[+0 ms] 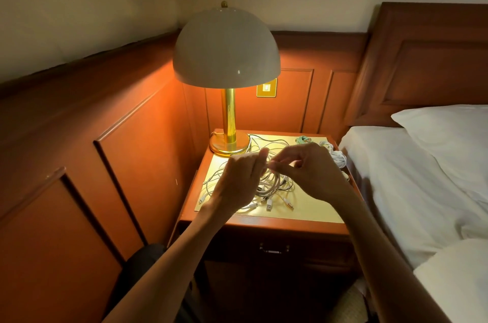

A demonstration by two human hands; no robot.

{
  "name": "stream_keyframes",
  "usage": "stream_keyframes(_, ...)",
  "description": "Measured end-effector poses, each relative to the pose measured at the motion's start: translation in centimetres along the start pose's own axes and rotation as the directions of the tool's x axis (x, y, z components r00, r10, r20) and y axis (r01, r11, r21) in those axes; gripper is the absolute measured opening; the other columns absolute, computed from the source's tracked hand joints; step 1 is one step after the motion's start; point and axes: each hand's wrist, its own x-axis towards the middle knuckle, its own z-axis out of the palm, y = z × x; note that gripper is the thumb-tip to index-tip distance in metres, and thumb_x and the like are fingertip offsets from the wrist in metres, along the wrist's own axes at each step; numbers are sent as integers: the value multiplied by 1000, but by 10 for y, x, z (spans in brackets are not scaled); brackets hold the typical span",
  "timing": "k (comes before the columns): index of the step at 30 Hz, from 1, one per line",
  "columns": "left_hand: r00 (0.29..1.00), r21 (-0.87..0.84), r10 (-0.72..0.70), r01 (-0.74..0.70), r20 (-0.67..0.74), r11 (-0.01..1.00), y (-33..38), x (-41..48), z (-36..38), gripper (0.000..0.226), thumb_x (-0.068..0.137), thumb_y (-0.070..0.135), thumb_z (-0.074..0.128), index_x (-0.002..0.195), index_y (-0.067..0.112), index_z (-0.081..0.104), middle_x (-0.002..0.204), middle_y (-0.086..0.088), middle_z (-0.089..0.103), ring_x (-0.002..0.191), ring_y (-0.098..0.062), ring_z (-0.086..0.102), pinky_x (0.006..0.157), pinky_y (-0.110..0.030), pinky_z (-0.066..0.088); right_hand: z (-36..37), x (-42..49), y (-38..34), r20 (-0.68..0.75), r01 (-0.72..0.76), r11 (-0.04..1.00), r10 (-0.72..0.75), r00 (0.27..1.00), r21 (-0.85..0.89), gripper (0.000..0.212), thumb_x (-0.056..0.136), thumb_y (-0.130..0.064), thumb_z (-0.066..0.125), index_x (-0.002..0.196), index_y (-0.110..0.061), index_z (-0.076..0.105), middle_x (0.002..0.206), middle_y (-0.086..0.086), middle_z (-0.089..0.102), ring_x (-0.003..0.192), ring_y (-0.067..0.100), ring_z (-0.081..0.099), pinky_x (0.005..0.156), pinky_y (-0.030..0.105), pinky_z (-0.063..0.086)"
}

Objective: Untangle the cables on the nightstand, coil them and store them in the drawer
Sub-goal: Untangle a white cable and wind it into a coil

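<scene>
Filling the right side is the bed (396, 190); against it stands the desk (264, 219), with a domed lamp (226, 50) at its back left corner and its drawer (274, 248) shut below the top. The tangle of white cables (274, 185) lies across the middle of the desk top, thin, limp loops crossing one another. Just above it the left hand (237, 180) and right hand (314, 172) meet fingertip to fingertip, each seeming to pinch the same strand (267, 163) lifted off the heap. Untangling is the step in hand, I judge, and well short of finished; next the strand needs drawing free through the loops without tightening them. At the back right lie a green coil (303, 140) and a white coil (338, 157), seemingly already wound. Smallest, several plugs (269, 207) poke out at the heap's near edge.
</scene>
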Motion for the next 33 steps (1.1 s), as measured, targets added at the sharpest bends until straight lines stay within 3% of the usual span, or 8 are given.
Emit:
stream_keyframes(5, 987, -14, 78, -77, 142, 997, 2, -1, 0, 45, 106, 32, 39, 71, 15, 61, 57, 6, 55, 45, -6, 53, 47, -12, 36, -24, 5, 13, 118, 184, 982, -179, 977, -31, 10, 84, -23, 78, 93, -22, 79, 76, -27, 67, 61, 7, 61, 53, 12, 40)
stream_keyframes(8, 991, -97, 60, -48, 119, 994, 13, 9, -2, 45, 107, 30, 39, 67, 18, 56, 54, 7, 50, 45, -8, 48, 48, -15, 34, -19, 4, 17, -18, 58, 986, -56, 998, 159, 17, 81, -34, 77, 94, -24, 75, 83, -15, 73, 62, 16, 66, 52, 30, 50)
stream_keyframes(11, 999, -135, -15, 19, 29, 991, 22, 18, 0, 48, 107, 28, 41, 62, 18, 55, 50, 7, 48, 43, -10, 47, 48, -19, 35, -2, -3, 11, -117, -31, 848, 109, 987, 529, 15, 81, -20, 73, 92, -9, 74, 81, 0, 73, 54, 5, 59, 48, 19, 44)
stream_keyframes(14, 995, -82, -70, 64, -72, 995, 25, 24, 5, 48, 107, 26, 43, 60, 22, 54, 47, 7, 48, 42, -11, 49, 45, -16, 33, 13, -9, 8, -114, -103, 734, 239, 964, 671, 11, 86, -11, 69, 95, -6, 73, 72, 2, 69, 41, 6, 46, 39, 16, 35)
stream_keyframes(21, 987, 115, -48, 65, -150, 991, 20, 31, 5, 47, 107, 25, 43, 62, 14, 54, 49, 7, 51, 43, -9, 55, 43, -16, 39, 10, -15, 6, 149, -336, 573, 348, 926, 748, 24, 97, -1, 52, 103, -5, 75, 108, 14, 74, 99, 15, 71, 82, 28, 54)
stream_keyframes(25, 988, 175, 7, 20, -152, 984, 21, 30, 5, 36, 107, 22, 43, 72, 21, 50, 53, 16, 44, 52, -1, 57, 43, -13, 39, 7, -14, 3, 217, -410, 496, 401, 890, 765, 24, 91, -27, 64, 98, -8, 75, 111, 15, 73, 106, 23, 70, 95, 42, 50)
stream_keyframes(29, 991, 157, -26, 46, -129, 987, 21, 29, 7, 31, 106, 27, 44, 80, 16, 57, 55, 18, 43, 53, 2, 56, 43, -13, 36, 8, -6, -1, 197, -477, 476, 524, 828, 739, 14, 84, -6, 72, 98, -7, 71, 94, 12, 76, 93, 24, 72, 99, 47, 50)
stream_keyframes(33, 991, 132, -93, 105, -95, 986, 19, 28, 6, 33, 106, 29, 46, 75, 17, 54, 54, 17, 44, 50, 5, 55, 42, -13, 35, 8, 1, -3, 296, -540, 416, 521, 801, 732, 39, 79, 3, 74, 108, -15, 55, 92, 14, 72, 87, 26, 70, 85, 44, 52)
